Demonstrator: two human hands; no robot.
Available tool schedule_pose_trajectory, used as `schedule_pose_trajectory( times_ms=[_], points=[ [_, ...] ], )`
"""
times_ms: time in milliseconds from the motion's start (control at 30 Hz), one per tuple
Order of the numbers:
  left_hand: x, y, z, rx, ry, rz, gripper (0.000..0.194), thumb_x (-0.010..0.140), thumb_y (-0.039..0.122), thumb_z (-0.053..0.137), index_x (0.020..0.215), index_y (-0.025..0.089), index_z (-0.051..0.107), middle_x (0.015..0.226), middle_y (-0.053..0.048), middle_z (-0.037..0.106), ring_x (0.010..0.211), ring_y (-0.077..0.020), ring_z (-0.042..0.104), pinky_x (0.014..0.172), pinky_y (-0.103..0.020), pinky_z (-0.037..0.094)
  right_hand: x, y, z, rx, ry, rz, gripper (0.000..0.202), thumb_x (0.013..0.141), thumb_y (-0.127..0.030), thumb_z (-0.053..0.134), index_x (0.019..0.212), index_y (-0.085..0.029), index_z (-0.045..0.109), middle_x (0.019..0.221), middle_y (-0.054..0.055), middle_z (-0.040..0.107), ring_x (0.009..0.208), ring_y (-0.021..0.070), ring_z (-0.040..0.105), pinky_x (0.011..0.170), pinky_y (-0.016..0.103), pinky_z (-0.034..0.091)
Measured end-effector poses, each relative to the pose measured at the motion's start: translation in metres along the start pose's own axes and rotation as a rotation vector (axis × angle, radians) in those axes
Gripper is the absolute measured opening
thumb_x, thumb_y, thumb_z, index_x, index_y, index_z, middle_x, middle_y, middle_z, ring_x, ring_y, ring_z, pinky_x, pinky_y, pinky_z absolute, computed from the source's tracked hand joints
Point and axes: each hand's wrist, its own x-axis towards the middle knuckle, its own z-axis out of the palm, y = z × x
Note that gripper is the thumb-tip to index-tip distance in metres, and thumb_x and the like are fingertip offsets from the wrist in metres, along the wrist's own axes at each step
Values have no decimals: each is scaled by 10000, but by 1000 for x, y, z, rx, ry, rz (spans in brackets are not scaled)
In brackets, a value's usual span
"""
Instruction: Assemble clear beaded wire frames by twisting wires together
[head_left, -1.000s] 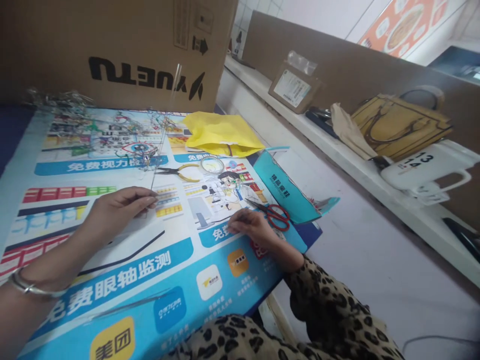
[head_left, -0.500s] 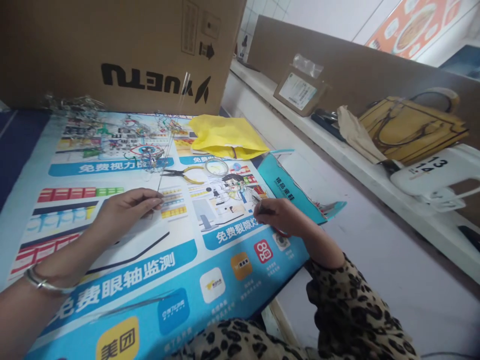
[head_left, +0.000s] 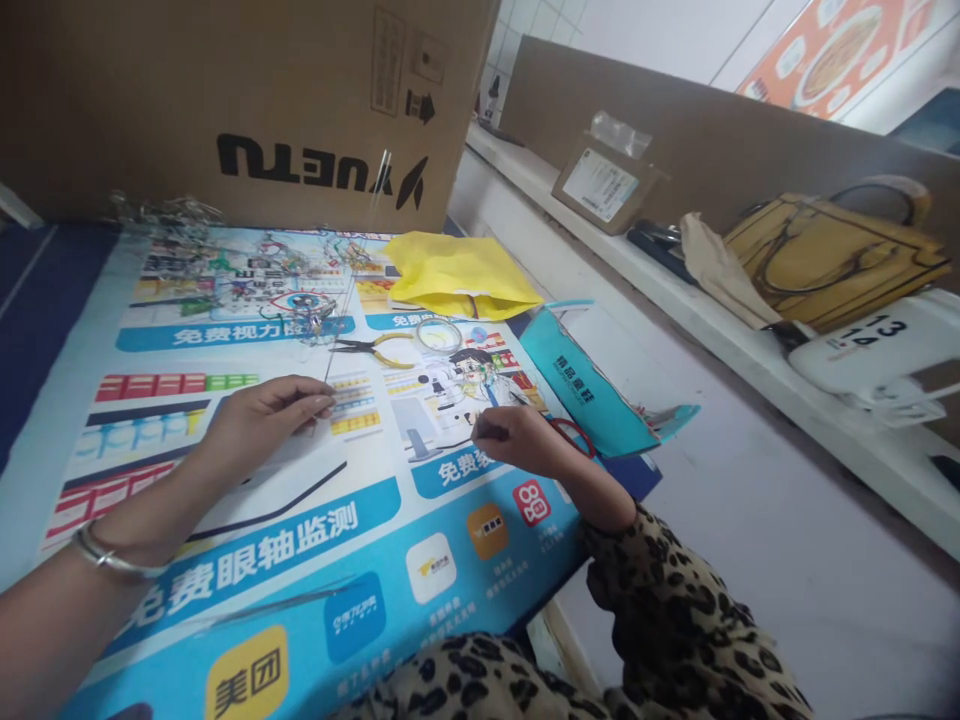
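Note:
Left of the table's middle, my left hand [head_left: 289, 405] is closed in a pinch on a thin wire [head_left: 330, 368] that rises from the fingertips toward the box behind. My right hand [head_left: 510, 437] is curled closed over the printed table cover; whatever lies inside its fingers cannot be made out. A red loop [head_left: 574, 436], perhaps a scissors handle, shows behind that wrist, and a thin dark tip pokes out above the knuckles. Beyond the hands lie yellow-handled pliers [head_left: 375, 348] and a clear round ring [head_left: 439, 336], maybe a roll of tape.
Tangled wire pieces with coloured bits [head_left: 307, 310] lie at the back left. A yellow bag [head_left: 461, 272] and an open turquoise box [head_left: 581, 375] lie farther right. A large cardboard box [head_left: 300, 80] closes off the back. The right ledge holds a yellow handbag [head_left: 836, 255] and white jug [head_left: 870, 345].
My right hand has moved left, toward my left hand, uncovering more of the red loop. My left hand keeps its pinch on the wire. The whole view has shifted slightly.

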Motion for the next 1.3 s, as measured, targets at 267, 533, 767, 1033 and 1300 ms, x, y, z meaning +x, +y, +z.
schedule_pose_trajectory(
  times_ms=[267, 533, 767, 1033, 1300],
  points=[
    [-1, 3, 1, -25, 11, -32, 366, 599, 465, 642, 854, 205, 680, 788, -17, 700, 607, -106, 571, 609, -224, 471, -22, 18, 14, 234, 71, 108, 85, 760, -200, 572, 767, -147, 638, 635, -3, 594, 583, 99, 516, 541, 198, 394],
    [-2, 6, 0, -24, 14, -50, 383, 598, 450, 648, 881, 194, 678, 801, -25, 706, 620, -108, 577, 612, -223, 479, -38, 25, 19, 380, 229, 106, 110, 789, -259, 601, 787, -167, 661, 785, 32, 672, 735, 149, 596, 688, 262, 465],
    [-3, 6, 0, -28, 13, -49, 388, 594, 463, 653, 878, 200, 678, 808, -28, 710, 654, -124, 598, 636, -234, 495, -38, 29, 32, 469, 274, 115, 125, 802, -280, 595, 819, -165, 642, 805, 33, 654, 763, 157, 597, 734, 291, 469],
    [-3, 8, 0, -7, 7, -46, 381, 594, 455, 644, 872, 196, 677, 807, -29, 703, 630, -118, 580, 629, -234, 480, -42, 26, 25, 327, 264, 144, 88, 796, -224, 570, 817, -165, 631, 762, 27, 660, 712, 150, 606, 673, 261, 464],
    [-3, 9, 1, -8, 31, -54, 360, 581, 449, 645, 842, 203, 680, 789, -19, 700, 615, -115, 572, 620, -233, 472, -38, 23, 25, 137, 249, 131, 98, 810, -193, 539, 835, -173, 632, 757, 13, 675, 664, 134, 605, 612, 221, 444]
  ],
)
